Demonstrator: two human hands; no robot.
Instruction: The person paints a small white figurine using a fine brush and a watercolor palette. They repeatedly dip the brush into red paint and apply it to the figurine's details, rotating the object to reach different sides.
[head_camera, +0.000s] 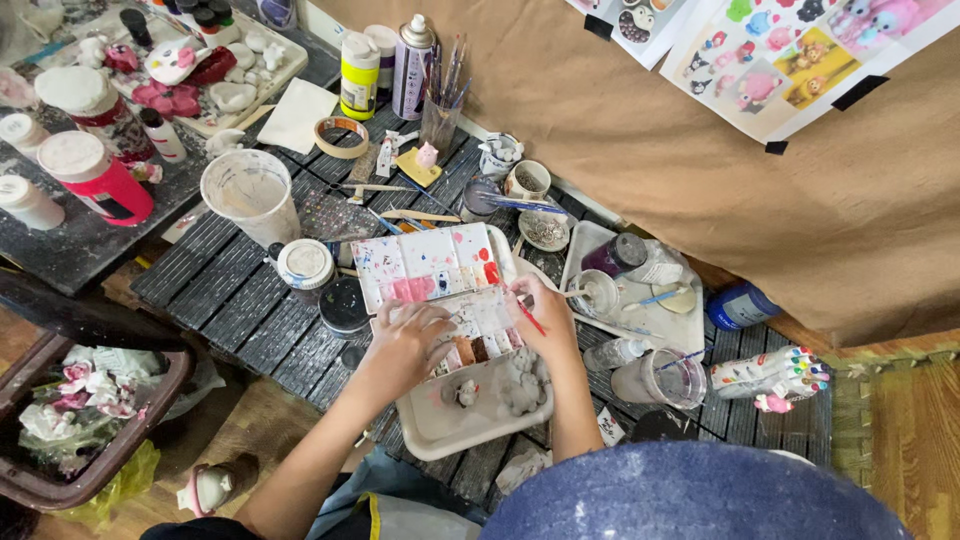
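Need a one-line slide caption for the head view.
Left hand steadies paint palette; right hand holds a red brush over it.

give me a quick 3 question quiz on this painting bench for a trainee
1. True or false: the right hand holds a red-handled brush.
2. What does the left hand rest on: A the paint palette, B the tape roll, C the spray can?
3. What lies in the white tray below the palette?

Key: 1 true. 2 A. 3 Small unpainted grey figurines.
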